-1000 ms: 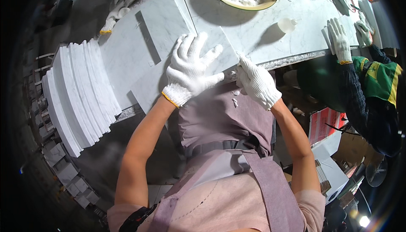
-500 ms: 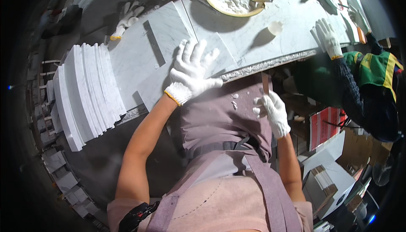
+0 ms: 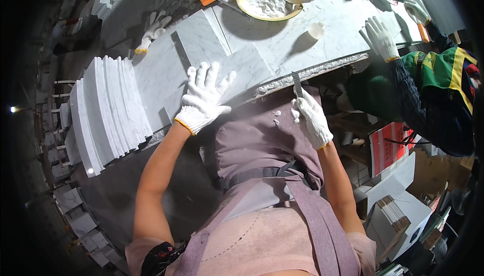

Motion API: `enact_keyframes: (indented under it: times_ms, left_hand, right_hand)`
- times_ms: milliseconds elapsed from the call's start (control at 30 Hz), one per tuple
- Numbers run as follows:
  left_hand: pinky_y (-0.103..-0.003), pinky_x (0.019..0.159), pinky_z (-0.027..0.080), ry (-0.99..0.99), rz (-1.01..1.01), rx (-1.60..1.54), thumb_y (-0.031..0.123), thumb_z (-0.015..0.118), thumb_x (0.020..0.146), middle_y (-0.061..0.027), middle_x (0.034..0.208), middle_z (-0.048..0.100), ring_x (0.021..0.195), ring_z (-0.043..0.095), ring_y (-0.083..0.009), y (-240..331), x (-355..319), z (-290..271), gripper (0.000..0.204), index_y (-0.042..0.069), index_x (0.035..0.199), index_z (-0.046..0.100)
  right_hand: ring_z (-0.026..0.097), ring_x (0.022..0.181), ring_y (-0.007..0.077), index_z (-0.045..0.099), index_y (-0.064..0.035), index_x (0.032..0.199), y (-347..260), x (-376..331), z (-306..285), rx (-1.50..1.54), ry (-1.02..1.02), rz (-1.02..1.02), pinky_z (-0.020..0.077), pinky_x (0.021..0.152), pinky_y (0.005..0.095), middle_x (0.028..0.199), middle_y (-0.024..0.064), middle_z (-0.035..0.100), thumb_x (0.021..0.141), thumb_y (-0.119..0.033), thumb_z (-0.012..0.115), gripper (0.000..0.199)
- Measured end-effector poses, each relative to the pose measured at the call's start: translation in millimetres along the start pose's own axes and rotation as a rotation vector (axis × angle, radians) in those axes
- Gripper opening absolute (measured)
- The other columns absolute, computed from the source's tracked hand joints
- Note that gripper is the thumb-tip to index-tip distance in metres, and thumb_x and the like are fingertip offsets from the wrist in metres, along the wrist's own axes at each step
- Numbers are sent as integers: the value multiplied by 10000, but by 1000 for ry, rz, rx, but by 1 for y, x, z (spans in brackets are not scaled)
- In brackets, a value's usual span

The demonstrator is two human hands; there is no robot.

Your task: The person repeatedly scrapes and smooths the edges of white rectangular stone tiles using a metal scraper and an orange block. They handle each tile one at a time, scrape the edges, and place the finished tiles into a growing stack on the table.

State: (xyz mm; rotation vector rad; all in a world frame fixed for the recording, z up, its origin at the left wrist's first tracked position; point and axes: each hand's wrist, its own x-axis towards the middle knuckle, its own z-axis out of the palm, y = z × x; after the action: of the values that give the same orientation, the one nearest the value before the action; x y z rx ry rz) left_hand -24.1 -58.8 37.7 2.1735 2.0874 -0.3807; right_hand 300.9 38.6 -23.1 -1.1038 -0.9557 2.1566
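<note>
My left hand point(image 3: 203, 97), in a white knit glove, lies with fingers spread on a grey-veined white stone tile point(image 3: 247, 69) at the table's near edge. My right hand point(image 3: 311, 121), gloved alike, is closed round a narrow flat file point(image 3: 297, 84) with a ridged face. The file points up, its tip close to the rough front edge point(image 3: 312, 77) of the large stone slab under the tiles. Its lower end is hidden in my fingers. A second stone tile point(image 3: 199, 39) lies beyond my left hand.
A yellow bowl point(image 3: 241, 9) of white paste with a spatula stands at the back, near small bottles point(image 3: 316, 30). Stone strips point(image 3: 108, 110) are stacked at left; a spare glove point(image 3: 151, 31) lies behind. At right, a co-worker's gloved hand point(image 3: 383, 39) rests on the slab.
My left hand has slid toward me and left along the tile, fingers still spread. My right hand has moved up and left, bringing the file to the slab's front edge.
</note>
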Motion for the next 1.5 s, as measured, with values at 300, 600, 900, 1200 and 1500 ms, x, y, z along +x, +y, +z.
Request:
enact_keyframes:
  times_ms: [300, 600, 900, 1200, 1500]
  left_hand:
    - [-370, 1087, 534, 193, 38, -594, -81, 564, 781, -200, 1329, 718, 1245, 688, -355, -40, -8, -63, 685, 64, 1446, 643]
    - [-415, 982, 579, 293, 15, -405, -23, 567, 725, -126, 1243, 761, 1119, 723, -343, -34, 2, -61, 614, 122, 1295, 747]
    - [-410, 947, 579, 293, 24, -367, -30, 542, 684, -122, 1183, 772, 1068, 731, -353, -41, 8, -59, 627, 100, 1261, 749]
    - [-403, 950, 583, 341, 46, -391, -47, 539, 666, -144, 1184, 774, 1064, 740, -350, -41, 9, -54, 629, 67, 1248, 748]
    - [-400, 941, 585, 329, 40, -320, -60, 544, 665, -148, 1197, 774, 1067, 743, -352, -37, 7, -54, 622, 70, 1235, 756]
  right_hand:
    - [510, 792, 82, 310, -47, 1665, -4, 29, 49, 333, -229, -169, 435, 627, 209, 993, -22, 556, 1031, -187, 721, 768]
    - [520, 769, 65, 413, -60, 1600, -5, 76, 100, 468, -132, 9, 443, 635, 208, 1019, -19, 591, 1070, -171, 637, 586]
    - [563, 692, 102, 427, -73, 1616, -1, 76, 100, 534, -99, 35, 501, 588, 234, 929, 21, 612, 1084, -103, 571, 552]
    - [521, 700, 70, 479, -21, 1570, -11, 59, 110, 498, -54, -6, 463, 616, 214, 915, -11, 595, 1105, -186, 593, 506]
    - [559, 633, 92, 498, -76, 1552, -17, 73, 115, 601, 9, 99, 468, 522, 215, 895, 21, 615, 1098, -110, 551, 458]
